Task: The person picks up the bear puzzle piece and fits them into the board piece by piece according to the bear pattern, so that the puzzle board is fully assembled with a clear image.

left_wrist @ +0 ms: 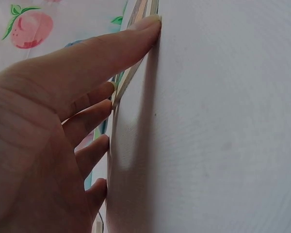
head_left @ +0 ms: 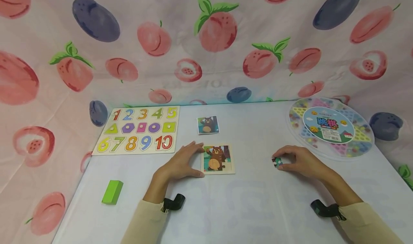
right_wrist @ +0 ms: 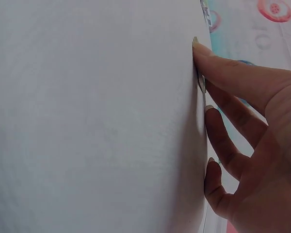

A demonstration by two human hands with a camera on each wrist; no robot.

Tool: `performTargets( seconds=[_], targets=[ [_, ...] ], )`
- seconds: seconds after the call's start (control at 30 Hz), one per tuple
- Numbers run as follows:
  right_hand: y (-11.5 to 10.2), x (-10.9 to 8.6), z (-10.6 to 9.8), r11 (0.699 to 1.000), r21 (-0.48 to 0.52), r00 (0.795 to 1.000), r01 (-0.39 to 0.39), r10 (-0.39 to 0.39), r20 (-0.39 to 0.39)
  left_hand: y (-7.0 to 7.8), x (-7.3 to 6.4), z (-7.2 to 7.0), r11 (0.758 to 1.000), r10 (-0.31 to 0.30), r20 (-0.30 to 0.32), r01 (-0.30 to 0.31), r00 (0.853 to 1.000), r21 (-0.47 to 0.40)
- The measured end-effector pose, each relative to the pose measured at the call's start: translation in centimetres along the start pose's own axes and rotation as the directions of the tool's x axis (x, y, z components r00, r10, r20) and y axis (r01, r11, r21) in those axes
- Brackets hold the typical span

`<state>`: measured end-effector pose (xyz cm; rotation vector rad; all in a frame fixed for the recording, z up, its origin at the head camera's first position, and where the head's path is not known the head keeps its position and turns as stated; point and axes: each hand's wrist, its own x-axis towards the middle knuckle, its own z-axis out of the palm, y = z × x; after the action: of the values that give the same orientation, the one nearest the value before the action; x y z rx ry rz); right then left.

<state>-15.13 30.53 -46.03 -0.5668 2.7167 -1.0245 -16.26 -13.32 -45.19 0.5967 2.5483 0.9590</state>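
A square wooden bear jigsaw puzzle lies flat in the middle of the table, with bare pale wood showing at its lower right. My left hand holds the puzzle's left side, thumb at the near corner and forefinger at the far one. In the left wrist view the thumb reaches along the tray's edge. Off to the right, my right hand pinches a small dark green puzzle piece between thumb and forefinger. Seen from the right wrist, the piece appears edge-on, low over the white tabletop.
Behind the puzzle lies a bear picture card. A board of numbers and shapes is at the back left, and a green block sits nearer on that side. A round Chinese checkers set occupies the back right. Fruit-patterned cloth hangs behind.
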Motion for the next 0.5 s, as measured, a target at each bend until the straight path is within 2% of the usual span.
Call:
performTargets(
  seconds=[0.27,0.5],
  targets=[
    [-0.4,0.3,-0.2,1.0,0.0,1.0,0.002,-0.002,0.019,0.1,-0.1,-0.1,1.0,0.005,-0.003,-0.005,1.0,-0.011],
    [-1.3,1.1,-0.5,0.999,-0.045,1.0,0.019,-0.018,0.025,0.0,0.0,-0.1,1.0,-0.001,0.006,0.001,1.0,-0.009]
  ],
)
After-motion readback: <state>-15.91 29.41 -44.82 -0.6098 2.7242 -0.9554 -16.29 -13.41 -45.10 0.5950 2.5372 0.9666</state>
